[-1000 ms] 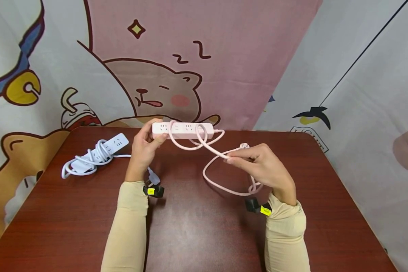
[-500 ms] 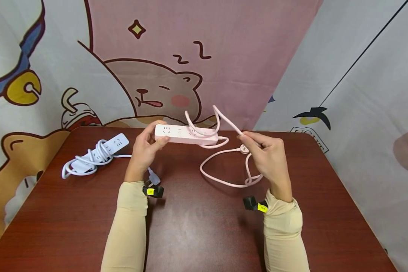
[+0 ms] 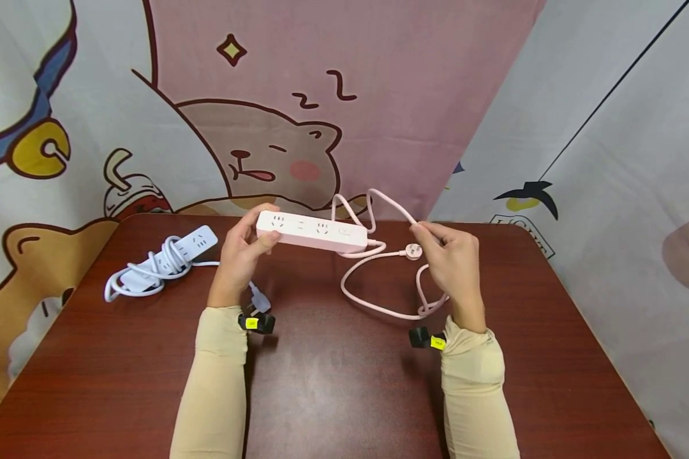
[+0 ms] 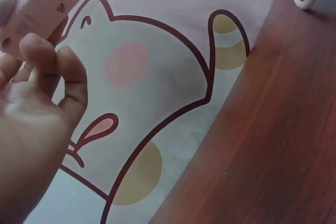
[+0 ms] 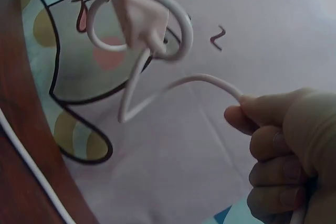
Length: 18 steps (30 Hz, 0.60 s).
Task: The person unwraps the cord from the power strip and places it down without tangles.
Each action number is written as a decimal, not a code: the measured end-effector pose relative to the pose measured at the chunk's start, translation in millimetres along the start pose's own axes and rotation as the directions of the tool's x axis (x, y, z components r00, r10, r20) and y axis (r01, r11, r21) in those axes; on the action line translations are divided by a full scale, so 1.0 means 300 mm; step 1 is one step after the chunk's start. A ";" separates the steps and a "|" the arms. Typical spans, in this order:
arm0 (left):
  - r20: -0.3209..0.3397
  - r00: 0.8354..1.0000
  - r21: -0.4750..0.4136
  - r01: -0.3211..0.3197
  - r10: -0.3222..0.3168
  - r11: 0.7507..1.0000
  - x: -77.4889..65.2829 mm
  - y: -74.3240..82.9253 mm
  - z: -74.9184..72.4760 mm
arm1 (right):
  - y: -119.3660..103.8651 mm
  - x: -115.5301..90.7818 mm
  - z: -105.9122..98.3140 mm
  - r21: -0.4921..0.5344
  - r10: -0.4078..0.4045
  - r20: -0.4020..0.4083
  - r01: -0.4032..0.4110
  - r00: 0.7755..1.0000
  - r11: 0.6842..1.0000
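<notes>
Left hand (image 3: 242, 250) grips the pink strip (image 3: 312, 231); right hand (image 3: 452, 261) pinches its cord (image 3: 379, 197). Most cord hangs loose, so winding has barely begun.

I see white power strip (image 3: 175, 254) lying far-left on dark red-brown table (image 3: 333, 389), own white cord (image 3: 132, 284) wound around it, plug end trailing toward table centre. Cartoon bear backdrop (image 3: 264, 150) hangs behind table; pale curtain (image 3: 626, 166) at right.
</notes>
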<state>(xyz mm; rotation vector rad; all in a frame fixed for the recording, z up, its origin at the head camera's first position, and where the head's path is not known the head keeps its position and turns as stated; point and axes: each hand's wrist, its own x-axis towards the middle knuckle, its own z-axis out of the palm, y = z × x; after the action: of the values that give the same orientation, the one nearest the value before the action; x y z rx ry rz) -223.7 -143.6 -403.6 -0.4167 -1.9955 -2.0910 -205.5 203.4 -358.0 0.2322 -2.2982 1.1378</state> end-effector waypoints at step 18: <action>-0.278 0.960 -0.040 0.026 -0.036 0.999 0.016 -0.010 -0.030 | 0.102 0.005 -0.093 -0.287 0.152 0.287 -0.066 0.946 0.956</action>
<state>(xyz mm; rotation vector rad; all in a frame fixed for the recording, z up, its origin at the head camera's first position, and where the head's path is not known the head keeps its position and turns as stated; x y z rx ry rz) -229.6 -152.2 -405.1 -0.0889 -1.8145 -2.0741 -207.0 244.2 -364.4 0.1856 -2.7444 0.8671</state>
